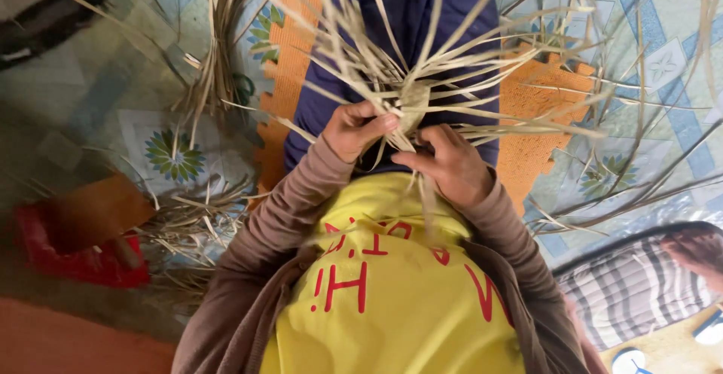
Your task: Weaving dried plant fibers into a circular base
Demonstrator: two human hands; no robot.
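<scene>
- Left hand [360,129] and right hand [450,164] both pinch the woven knot of dried palm-leaf strips [414,99], held over the lap.
- Loose strip ends fan outward, screening the orange mat [546,88] and patterned floor covering [663,58].
- Strip bundle [215,65] lies left; red container [71,257] beyond it.
- Striped cloth [633,287] lower right.

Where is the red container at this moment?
In the head view, the red container sits low at the far left on the floor, beside a pile of dry straw strips, away from both hands.
</scene>
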